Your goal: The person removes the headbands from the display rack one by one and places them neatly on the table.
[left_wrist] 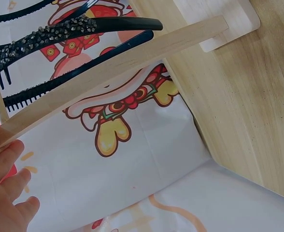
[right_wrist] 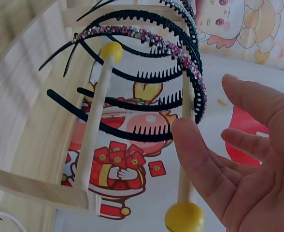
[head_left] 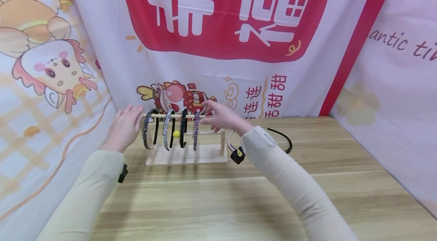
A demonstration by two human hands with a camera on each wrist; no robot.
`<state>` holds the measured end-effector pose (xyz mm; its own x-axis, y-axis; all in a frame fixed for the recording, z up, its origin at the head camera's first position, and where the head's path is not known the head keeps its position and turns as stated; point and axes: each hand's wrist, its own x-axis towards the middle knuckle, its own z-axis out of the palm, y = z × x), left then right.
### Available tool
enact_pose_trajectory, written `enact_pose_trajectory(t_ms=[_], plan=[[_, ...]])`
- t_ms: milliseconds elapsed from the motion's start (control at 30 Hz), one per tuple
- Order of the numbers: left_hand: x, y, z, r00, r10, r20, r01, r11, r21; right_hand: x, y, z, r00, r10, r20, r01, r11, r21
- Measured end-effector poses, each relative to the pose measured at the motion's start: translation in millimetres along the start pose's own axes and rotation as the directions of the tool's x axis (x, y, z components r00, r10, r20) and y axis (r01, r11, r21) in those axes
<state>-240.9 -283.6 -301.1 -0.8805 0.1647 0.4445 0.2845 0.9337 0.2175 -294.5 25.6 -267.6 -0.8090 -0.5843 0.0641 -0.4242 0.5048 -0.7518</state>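
A wooden headband rack (head_left: 187, 154) stands near the back of the table. Four headbands hang from its upper rod: a dark glittery one (head_left: 146, 131), a silver one (head_left: 166, 129), a black one (head_left: 183, 129) and a pink-purple sparkly one (head_left: 196, 130). My left hand (head_left: 123, 129) holds the rack's left end, thumb and forefinger at the top of the upright (left_wrist: 84, 79). Spread fingers mark my right hand (head_left: 225, 116), at the rod's right end beside the pink-purple headband. In the right wrist view one fingertip (right_wrist: 186, 130) overlaps the rod above its yellow knob (right_wrist: 184, 218).
Right of the rack, partly behind my right wrist, a pale headband (head_left: 229, 138) and a black headband (head_left: 286, 140) lie on the wooden table (head_left: 205, 203). Printed cloths (head_left: 112, 25) rise behind and at both sides. A second yellow knob (right_wrist: 112, 51) tips the lower rod.
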Motion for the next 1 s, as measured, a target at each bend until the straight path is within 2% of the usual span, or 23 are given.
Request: enact_pose_trajectory(t_ms=[500,1000], plan=[[-0.1,0.1,0.3,1.0,-0.003,-0.003,0.003,1.0,0.003,8.4,-3,25,0.999,0.024,0.028,-0.026,0.997,0.067],[1.4,-1.6,2.0,1.0,0.002,-0.014,-0.001,1.0,0.014,14.7,-6,38,0.997,0.048,-0.053,-0.046,0.999,0.029]])
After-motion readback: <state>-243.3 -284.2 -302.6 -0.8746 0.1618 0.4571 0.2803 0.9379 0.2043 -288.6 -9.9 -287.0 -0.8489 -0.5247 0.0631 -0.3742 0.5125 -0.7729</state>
